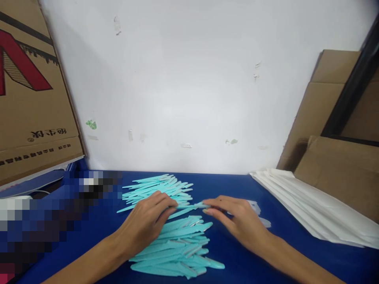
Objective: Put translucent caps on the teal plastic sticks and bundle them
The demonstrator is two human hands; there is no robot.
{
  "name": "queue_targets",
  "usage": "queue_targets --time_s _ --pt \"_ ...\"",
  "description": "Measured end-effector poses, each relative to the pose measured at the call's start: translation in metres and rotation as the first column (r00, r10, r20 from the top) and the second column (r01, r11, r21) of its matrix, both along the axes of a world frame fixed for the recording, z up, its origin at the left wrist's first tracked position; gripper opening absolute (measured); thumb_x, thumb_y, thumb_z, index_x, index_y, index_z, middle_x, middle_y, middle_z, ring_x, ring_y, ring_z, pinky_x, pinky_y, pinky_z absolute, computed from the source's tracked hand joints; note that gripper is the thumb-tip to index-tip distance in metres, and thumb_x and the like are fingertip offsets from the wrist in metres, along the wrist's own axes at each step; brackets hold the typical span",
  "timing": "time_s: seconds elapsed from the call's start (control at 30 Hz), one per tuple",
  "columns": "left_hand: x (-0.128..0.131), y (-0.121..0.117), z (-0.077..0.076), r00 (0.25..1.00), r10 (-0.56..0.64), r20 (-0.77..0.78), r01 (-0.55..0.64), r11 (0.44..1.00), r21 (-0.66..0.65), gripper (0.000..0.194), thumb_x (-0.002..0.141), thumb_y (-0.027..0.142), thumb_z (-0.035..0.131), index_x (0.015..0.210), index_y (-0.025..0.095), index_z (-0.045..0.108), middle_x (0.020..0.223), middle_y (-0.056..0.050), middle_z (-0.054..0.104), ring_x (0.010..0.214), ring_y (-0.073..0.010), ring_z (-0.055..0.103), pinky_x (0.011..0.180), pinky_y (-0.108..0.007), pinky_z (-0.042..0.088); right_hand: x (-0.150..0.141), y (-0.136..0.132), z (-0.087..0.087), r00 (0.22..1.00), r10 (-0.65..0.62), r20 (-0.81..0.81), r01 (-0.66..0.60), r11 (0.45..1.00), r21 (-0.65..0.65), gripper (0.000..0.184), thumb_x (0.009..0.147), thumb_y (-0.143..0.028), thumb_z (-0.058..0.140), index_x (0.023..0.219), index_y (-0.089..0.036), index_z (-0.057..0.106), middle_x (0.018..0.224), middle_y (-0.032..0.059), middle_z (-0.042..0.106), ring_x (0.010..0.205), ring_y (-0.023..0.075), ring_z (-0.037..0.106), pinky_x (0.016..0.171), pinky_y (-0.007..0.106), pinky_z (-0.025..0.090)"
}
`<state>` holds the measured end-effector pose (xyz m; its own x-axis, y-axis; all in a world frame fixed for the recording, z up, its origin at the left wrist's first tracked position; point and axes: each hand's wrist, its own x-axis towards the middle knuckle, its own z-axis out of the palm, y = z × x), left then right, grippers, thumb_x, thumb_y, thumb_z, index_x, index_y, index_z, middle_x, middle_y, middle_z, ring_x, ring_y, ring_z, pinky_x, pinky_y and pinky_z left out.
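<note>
"What do your hands hold?"

"My left hand (148, 219) pinches one end of a turquoise razor (188, 207), my right hand (241, 217) the other, between the far pile (156, 190) and near pile (180, 246)."

"Technique?"

"I'd grip lightly, keep both ends aligned and avoid any blade edge."

Bright, even light on the white wall (189, 79); wide-angle edge bending; lower left corner pixelated.

Before you, a scuffed white wall (183, 86) rises behind a blue tabletop (237, 183), flattened brown cardboard (314, 110) against it.
</note>
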<state>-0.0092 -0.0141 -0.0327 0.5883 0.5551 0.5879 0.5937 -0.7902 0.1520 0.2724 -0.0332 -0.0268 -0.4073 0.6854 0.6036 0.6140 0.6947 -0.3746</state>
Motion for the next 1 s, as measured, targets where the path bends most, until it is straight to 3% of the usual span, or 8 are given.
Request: queue_targets --time_s 0.1,0.2,0.37,0.47,0.57,0.73,0.87,1.0 --pt "-0.011 0.014 0.005 0.99 0.126 -0.06 -0.121 0.989 0.083 0.024 0.106 0.024 0.04 0.107 0.019 0.063 0.098 -0.006 0.068 0.091 -0.0215 0.062 0.077 -0.034 0.05 0.014 0.009 0.004 0.981 -0.125 0.151 0.115 0.991 0.074 0.03 0.102 -0.04 0.053 0.118 -0.024 0.073 0.098 0.0042 0.078 0.087 0.0213 0.074 0.078 0.032 0.057" --pt "-0.025 0.028 0.008 0.959 0.261 -0.112 -0.25 0.963 0.099 0.027 0.106 0.027 0.037 0.109 0.019 0.063 0.102 -0.007 0.069 0.096 -0.0237 0.062 0.079 -0.035 0.051 0.032 0.02 0.012 0.925 -0.191 0.327 0.169 0.981 0.094 0.034 0.103 -0.042 0.049 0.099 -0.024 0.078 0.094 0.0056 0.079 0.086 0.0242 0.074 0.074 0.034 0.056" --pt "-0.038 0.038 0.007 0.897 0.369 -0.243 -0.367 0.929 0.052 0.03 0.104 0.023 0.036 0.111 0.017 0.064 0.102 -0.01 0.068 0.097 -0.0271 0.061 0.076 -0.036 0.051 0.062 0.031 0.022 0.871 -0.098 0.481 0.093 0.995 0.035 0.022 0.099 -0.037 0.058 0.097 -0.027 0.078 0.092 0.0039 0.078 0.082 0.0238 0.073 0.067 0.031 0.053" --pt "-0.036 0.036 0.002 0.9 0.346 -0.265 -0.347 0.937 0.045 0.03 0.103 0.018 0.037 0.115 0.017 0.064 0.106 -0.01 0.066 0.101 -0.0274 0.059 0.077 -0.037 0.051 0.071 0.032 0.022 0.864 -0.051 0.501 0.061 0.998 -0.004 0.012 0.092 -0.034 0.068 0.091 -0.027 0.078 0.09 0.0042 0.077 0.081 0.024 0.072 0.065 0.03 0.051" --pt "-0.028 0.03 0.0 0.936 0.251 -0.246 -0.248 0.968 0.044 0.028 0.104 0.022 0.039 0.113 0.019 0.065 0.109 -0.01 0.063 0.1 -0.0263 0.058 0.075 -0.035 0.051 0.07 0.031 0.022 0.828 -0.021 0.56 0.074 0.995 -0.071 0.004 0.088 -0.027 0.073 0.088 -0.025 0.077 0.088 0.004 0.076 0.085 0.0242 0.07 0.067 0.03 0.049" --pt "-0.013 0.016 0.0 0.954 0.073 -0.291 -0.105 0.99 -0.098 0.022 0.103 0.028 0.05 0.114 0.022 0.068 0.105 -0.007 0.065 0.098 -0.0243 0.059 0.079 -0.035 0.05 0.058 0.029 0.022 0.789 0.017 0.614 0.087 0.986 -0.139 0.01 0.093 -0.022 0.067 0.084 -0.022 0.071 0.084 0.0028 0.073 0.087 0.0229 0.066 0.072 0.031 0.045" --pt "-0.009 0.013 -0.004 0.94 0.041 -0.338 -0.11 0.976 -0.187 0.017 0.101 0.025 0.057 0.109 0.023 0.072 0.104 -0.005 0.066 0.094 -0.0223 0.063 0.073 -0.031 0.049 0.05 0.026 0.021 0.817 0.011 0.576 0.051 0.995 -0.091 0.011 0.099 -0.026 0.06 0.091 -0.022 0.066 0.09 0.0019 0.072 0.085 0.0211 0.065 0.076 0.032 0.044" --pt "-0.01 0.014 -0.008 0.917 0.078 -0.391 -0.15 0.976 -0.156 0.024 0.103 0.019 0.048 0.102 0.021 0.072 0.101 -0.006 0.065 0.083 -0.0203 0.065 0.068 -0.031 0.048 0.044 0.022 0.019 0.867 0.003 0.499 0.023 0.999 -0.046 0.015 0.104 -0.029 0.049 0.103 -0.024 0.063 0.094 0.0013 0.071 0.079 0.0185 0.065 0.072 0.029 0.045"
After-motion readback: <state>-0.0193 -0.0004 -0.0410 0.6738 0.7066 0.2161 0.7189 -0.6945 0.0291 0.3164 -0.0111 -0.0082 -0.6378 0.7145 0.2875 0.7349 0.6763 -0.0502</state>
